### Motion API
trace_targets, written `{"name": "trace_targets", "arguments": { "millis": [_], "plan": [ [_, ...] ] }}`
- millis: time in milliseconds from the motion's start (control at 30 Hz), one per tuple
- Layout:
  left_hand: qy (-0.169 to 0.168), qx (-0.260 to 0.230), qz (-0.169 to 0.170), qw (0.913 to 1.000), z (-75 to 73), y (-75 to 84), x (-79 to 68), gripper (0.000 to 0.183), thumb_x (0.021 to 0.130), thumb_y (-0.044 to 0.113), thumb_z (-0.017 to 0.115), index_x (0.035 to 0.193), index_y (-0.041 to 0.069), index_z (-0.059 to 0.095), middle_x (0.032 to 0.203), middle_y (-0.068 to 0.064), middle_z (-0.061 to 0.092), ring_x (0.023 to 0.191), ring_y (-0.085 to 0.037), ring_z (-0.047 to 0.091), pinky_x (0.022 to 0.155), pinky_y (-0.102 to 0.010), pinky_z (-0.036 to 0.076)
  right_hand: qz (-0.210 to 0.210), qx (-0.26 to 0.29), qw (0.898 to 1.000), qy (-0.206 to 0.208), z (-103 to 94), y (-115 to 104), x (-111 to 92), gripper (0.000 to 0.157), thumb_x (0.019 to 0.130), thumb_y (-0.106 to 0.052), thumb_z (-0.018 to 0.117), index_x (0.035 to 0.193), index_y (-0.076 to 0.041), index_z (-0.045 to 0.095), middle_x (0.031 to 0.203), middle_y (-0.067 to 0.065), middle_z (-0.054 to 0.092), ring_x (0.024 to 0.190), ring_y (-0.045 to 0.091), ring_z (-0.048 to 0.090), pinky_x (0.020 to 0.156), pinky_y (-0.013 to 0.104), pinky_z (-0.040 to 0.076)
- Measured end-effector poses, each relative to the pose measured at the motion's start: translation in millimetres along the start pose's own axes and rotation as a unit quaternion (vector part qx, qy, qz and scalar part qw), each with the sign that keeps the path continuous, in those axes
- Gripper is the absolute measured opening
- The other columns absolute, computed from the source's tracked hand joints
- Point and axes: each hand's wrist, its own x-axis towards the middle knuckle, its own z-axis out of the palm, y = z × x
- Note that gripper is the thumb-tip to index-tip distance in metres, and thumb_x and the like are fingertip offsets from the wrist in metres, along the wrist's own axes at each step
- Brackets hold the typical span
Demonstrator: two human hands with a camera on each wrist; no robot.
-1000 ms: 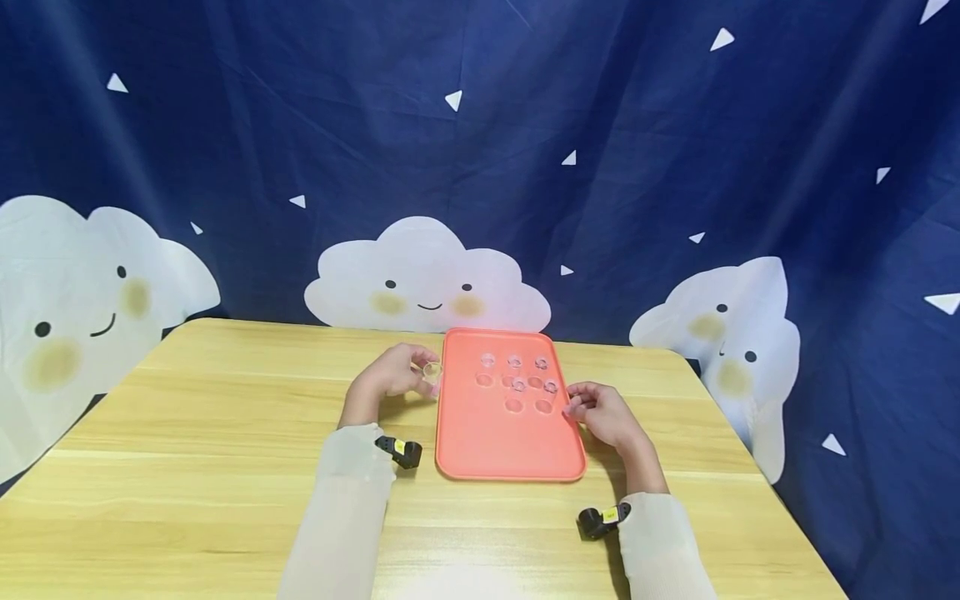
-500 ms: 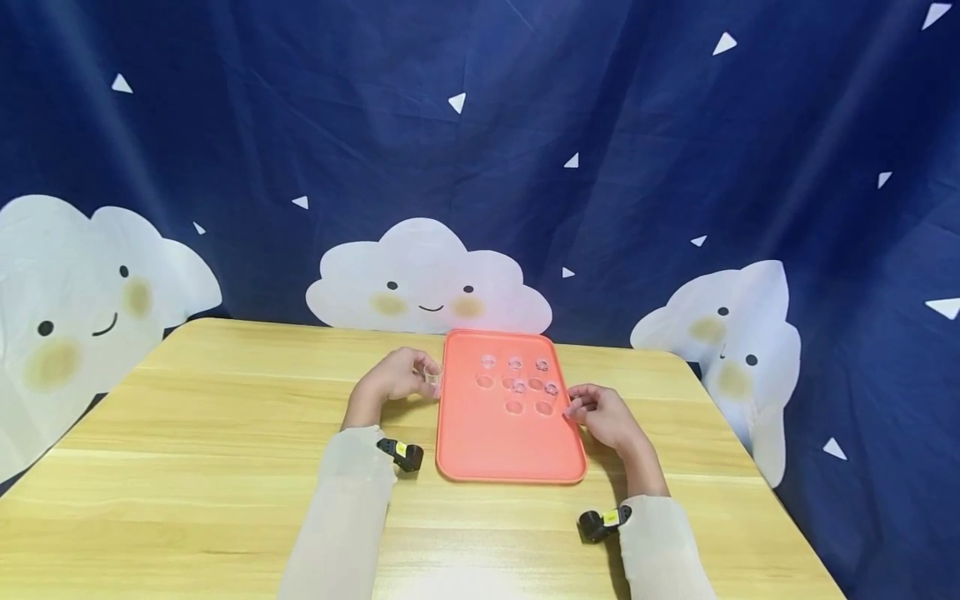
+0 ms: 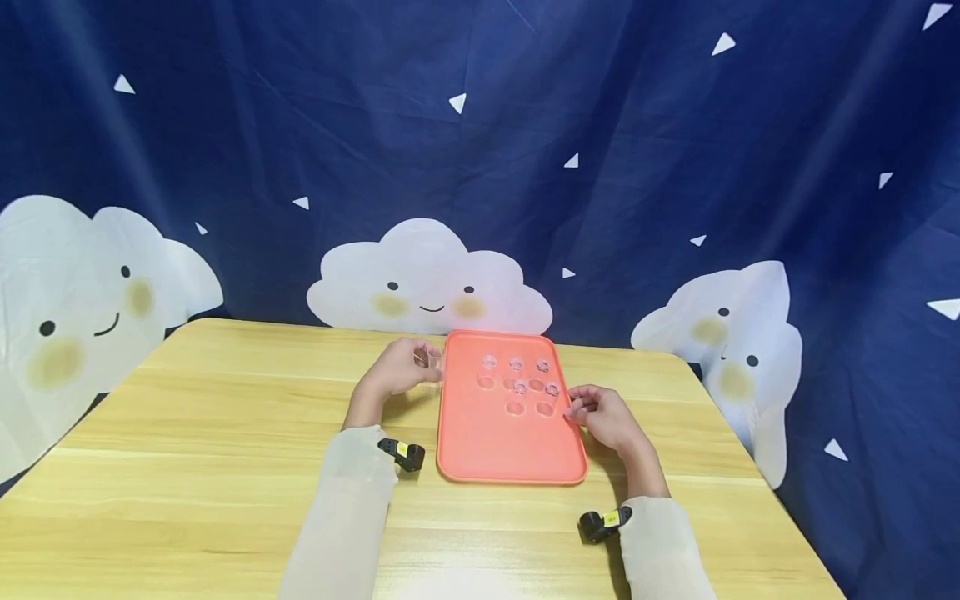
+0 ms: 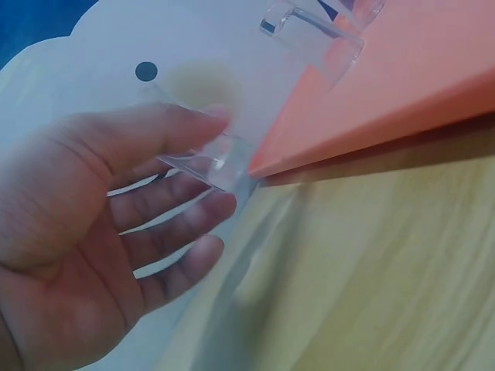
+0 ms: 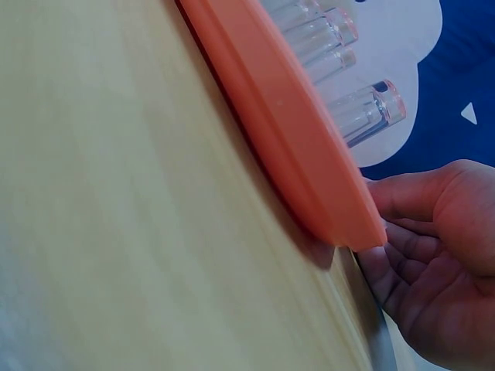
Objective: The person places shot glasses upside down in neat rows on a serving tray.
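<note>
My left hand (image 3: pixel 400 367) pinches a small clear shot glass (image 4: pixel 220 162) between thumb and fingers, just off the left edge of the coral tray (image 3: pixel 510 454). In the left wrist view that glass is tilted and partly covered by the thumb. Several more clear glasses (image 3: pixel 519 398) stand on the tray toward its far right half, thick ends up, apparently inverted. At the tray's right rim, my right hand (image 3: pixel 606 415) holds the edge, thumb (image 5: pixel 410 193) against the rim and fingers partly hidden behind it.
The tray lies on a light wooden table (image 3: pixel 225 467), close to its far edge. Behind hangs a dark blue curtain (image 3: pixel 360 125) with smiling clouds and white triangles. A small black camera is strapped on each sleeve cuff (image 3: pixel 348 454).
My left hand has turned the glass and moved slightly up and away, so its rim no longer faces the head camera. The right hand and the glasses on the tray stay put.
</note>
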Motion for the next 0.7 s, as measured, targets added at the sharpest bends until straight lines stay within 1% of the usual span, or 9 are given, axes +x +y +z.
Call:
{"name": "trace_targets", "arguments": {
  "millis": [233,333,467,633,700],
  "plan": [
    [0.023,-0.024,0.019,0.9993,3.3,4.5,2.4,0.027,0.079,0.018,0.075,0.103,0.008,0.066,0.089,-0.004,0.062,0.085,-0.021,0.059,0.074,-0.034,0.05,-0.002,-0.001,1.0,0.0,0.1,-1,0,0.031,0.085,0.001,0.063,0.116,-0.003,0.06,0.093,0.01,0.06,0.083,0.024,0.053,0.072,0.03,0.047],
    [0.027,-0.035,0.024,0.9987,3.4,7.4,2.5,0.033,0.079,0.018,0.075,0.108,0.006,0.066,0.089,-0.004,0.063,0.083,-0.021,0.059,0.073,-0.034,0.05,-0.01,-0.003,1.0,0.0,-0.2,-2,-1,0.031,0.085,0.001,0.063,0.115,-0.002,0.06,0.093,0.01,0.061,0.083,0.023,0.054,0.07,0.029,0.047],
    [0.024,-0.043,0.033,0.9983,3.2,11.4,2.4,0.036,0.077,0.017,0.075,0.11,0.005,0.066,0.091,-0.003,0.063,0.082,-0.019,0.06,0.074,-0.033,0.051,-0.022,-0.003,1.0,-0.001,-0.2,-3,-1,0.03,0.084,0.001,0.063,0.114,0.001,0.06,0.092,0.012,0.061,0.081,0.023,0.055,0.069,0.029,0.048],
    [0.015,-0.055,0.042,0.9974,2.8,16.8,3.4,0.034,0.076,0.015,0.077,0.106,0.004,0.065,0.094,-0.004,0.063,0.087,-0.019,0.06,0.081,-0.032,0.05,-0.021,-0.003,1.0,-0.002,-0.3,-3,-1,0.031,0.084,0.001,0.062,0.115,0.001,0.06,0.092,0.011,0.061,0.081,0.023,0.055,0.07,0.029,0.048],
    [0.013,-0.058,0.046,0.9972,2.7,19.4,3.9,0.037,0.075,0.014,0.077,0.108,0.003,0.064,0.096,-0.005,0.063,0.087,-0.019,0.059,0.082,-0.032,0.05,-0.02,-0.003,1.0,-0.002,-0.6,-4,-1,0.031,0.085,0.001,0.062,0.115,0.001,0.06,0.093,0.012,0.061,0.081,0.023,0.055,0.07,0.03,0.048]
  ]
}}
